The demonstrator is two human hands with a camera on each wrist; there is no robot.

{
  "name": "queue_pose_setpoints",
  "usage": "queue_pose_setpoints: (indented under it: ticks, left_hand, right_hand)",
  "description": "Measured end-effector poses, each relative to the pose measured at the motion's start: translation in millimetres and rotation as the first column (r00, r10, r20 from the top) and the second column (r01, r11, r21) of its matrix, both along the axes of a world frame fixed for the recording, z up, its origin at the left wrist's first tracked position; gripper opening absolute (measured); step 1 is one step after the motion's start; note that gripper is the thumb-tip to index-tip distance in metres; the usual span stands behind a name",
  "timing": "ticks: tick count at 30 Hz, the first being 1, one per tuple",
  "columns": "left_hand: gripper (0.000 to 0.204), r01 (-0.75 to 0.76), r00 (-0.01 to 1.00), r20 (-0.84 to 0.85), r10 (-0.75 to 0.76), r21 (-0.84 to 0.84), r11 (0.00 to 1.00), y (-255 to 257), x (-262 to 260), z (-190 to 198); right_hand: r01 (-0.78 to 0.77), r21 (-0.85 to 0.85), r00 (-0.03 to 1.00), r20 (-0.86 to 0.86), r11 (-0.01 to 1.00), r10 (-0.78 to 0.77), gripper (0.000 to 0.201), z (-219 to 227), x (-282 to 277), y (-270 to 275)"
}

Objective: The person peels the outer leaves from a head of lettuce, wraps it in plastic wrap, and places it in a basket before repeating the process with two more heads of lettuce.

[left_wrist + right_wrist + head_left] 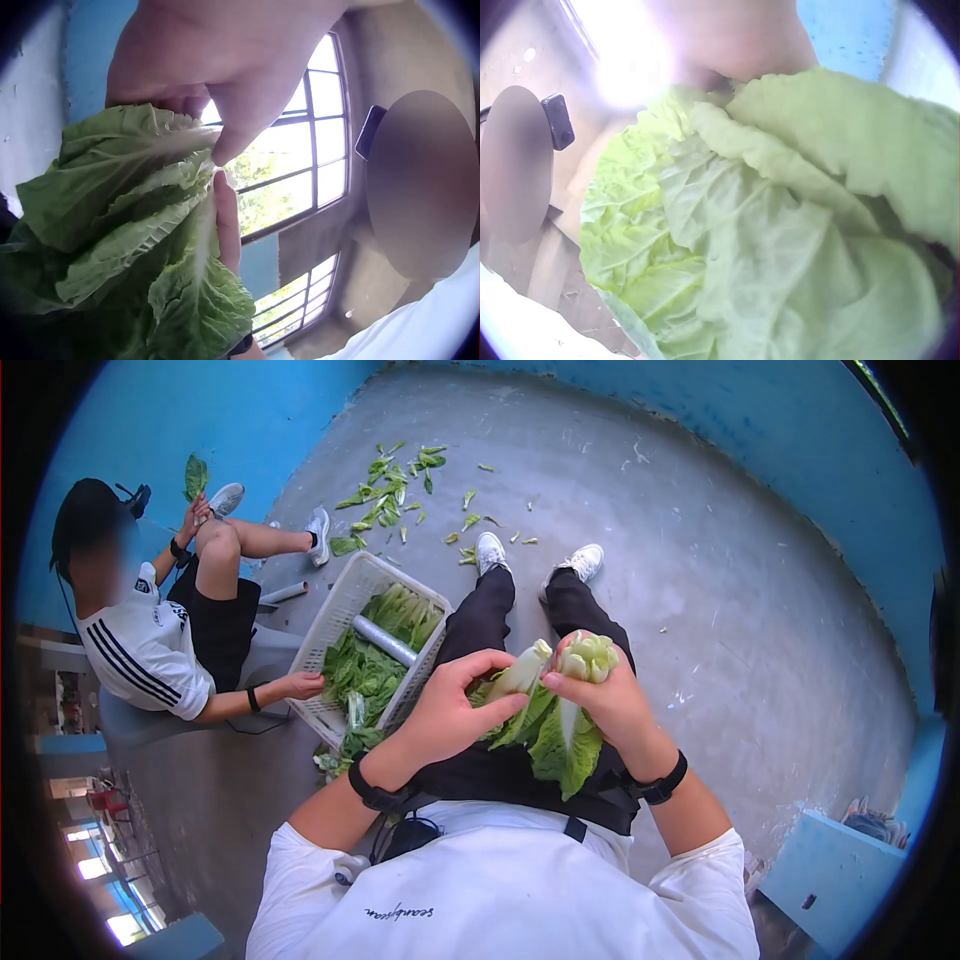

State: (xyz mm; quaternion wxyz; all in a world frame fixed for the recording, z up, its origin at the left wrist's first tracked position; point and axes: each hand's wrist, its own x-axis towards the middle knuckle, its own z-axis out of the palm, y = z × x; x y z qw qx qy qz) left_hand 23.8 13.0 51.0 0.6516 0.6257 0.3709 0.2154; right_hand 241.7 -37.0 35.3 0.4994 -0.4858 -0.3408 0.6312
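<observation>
Above the lap, my right hand (622,710) grips a head of romaine lettuce (572,745) by its pale base, leaves hanging down toward me. My left hand (455,705) pinches a lettuce leaf (520,675) by its thick white rib, right beside the head. In the left wrist view, the left thumb and fingers close on the pale rib of a broad green leaf (112,165), and the right thumb (226,214) lies just below. Large overlapping lettuce leaves (765,247) fill the right wrist view and hide most of the right fingers.
A white plastic crate (330,610) on my left holds lettuce and a clear plastic-wrapped roll (384,640). Another person (150,630) sits beyond it, one hand at its rim, the other holding a leaf (195,477). Torn leaf scraps (385,490) litter the floor ahead of my shoes.
</observation>
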Motion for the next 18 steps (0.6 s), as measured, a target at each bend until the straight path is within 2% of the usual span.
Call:
queue_pose_setpoints:
  ticks: [1, 4, 7, 10, 13, 16, 18]
  left_hand:
    - [0.031, 0.026, 0.998, -0.057, -0.023, 0.048, 0.999, 0.1, 0.5, 3.6]
    - [0.029, 0.033, 0.996, -0.090, -0.021, 0.132, 0.991, -0.2, 7.1, 9.0]
    - [0.028, 0.027, 0.996, -0.094, -0.010, 0.173, 0.984, -3.5, 9.4, 5.7]
    - [0.026, 0.007, 0.991, -0.131, 0.017, 0.180, 0.984, -6.3, 8.6, 3.8]
    - [0.024, 0.041, 0.974, -0.225, 0.025, 0.283, 0.958, -3.3, 7.3, 11.1]
    - [0.022, 0.069, 0.974, -0.228, 0.012, 0.341, 0.938, 0.3, 3.9, 17.8]
    - [0.021, 0.159, 0.959, -0.277, -0.061, 0.345, 0.925, 5.2, -1.4, 28.9]
  right_hand:
    - [-0.011, 0.015, 1.000, 0.026, 1.000, 0.011, 0.022, 1.8, -0.9, -0.1]
    - [-0.025, 0.005, 1.000, 0.001, 1.000, 0.025, 0.027, 8.8, -2.4, 0.7]
    - [0.026, 0.052, 0.998, -0.062, 0.998, -0.022, 0.028, 4.9, -10.5, 1.7]
    - [-0.024, 0.062, 0.982, 0.187, 0.998, 0.012, 0.027, 9.9, -5.5, -0.3]
    - [-0.031, 0.108, 0.964, 0.266, 0.994, 0.001, 0.026, 13.6, -6.2, -0.9]
    - [-0.077, 0.073, 0.952, 0.300, 0.994, 0.052, 0.026, 19.7, 1.3, -2.1]
    - [-0.145, 0.057, 0.936, 0.331, 0.988, 0.118, 0.024, 19.6, 6.6, -2.3]
